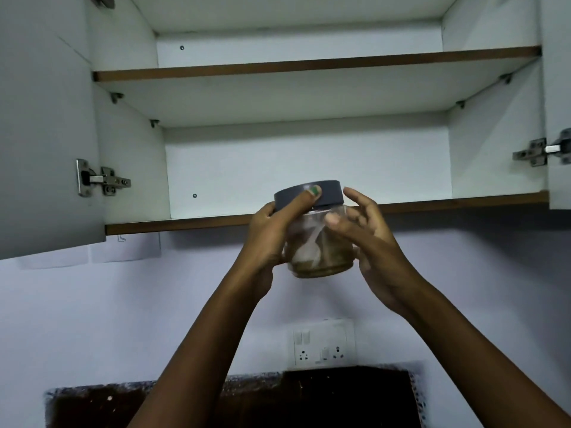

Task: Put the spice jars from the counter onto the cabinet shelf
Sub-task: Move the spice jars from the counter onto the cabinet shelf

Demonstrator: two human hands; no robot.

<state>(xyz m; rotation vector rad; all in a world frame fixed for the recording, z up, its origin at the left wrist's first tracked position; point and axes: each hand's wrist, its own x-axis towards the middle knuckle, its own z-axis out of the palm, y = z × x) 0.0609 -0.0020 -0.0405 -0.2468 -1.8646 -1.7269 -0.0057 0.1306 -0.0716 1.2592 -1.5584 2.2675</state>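
A clear spice jar (319, 254) with a dark grey lid (329, 193) and brownish contents is held up in front of the front edge of the lower cabinet shelf (185, 223). My left hand (272, 233) grips its left side, thumb laid across the lid. On the jar's right, my right hand (370, 242) rests its thumb on the glass, while its fingers are spread loosely beside and behind the jar. The jar's base hangs below shelf level. The lower shelf and the upper shelf (309, 63) hold nothing that I can see.
Both cabinet doors stand open: the left door (46, 134) and the right door (560, 103), with metal hinges on the side walls. A white socket panel (323, 342) is on the wall below. The dark speckled counter (309, 400) lies at the bottom.
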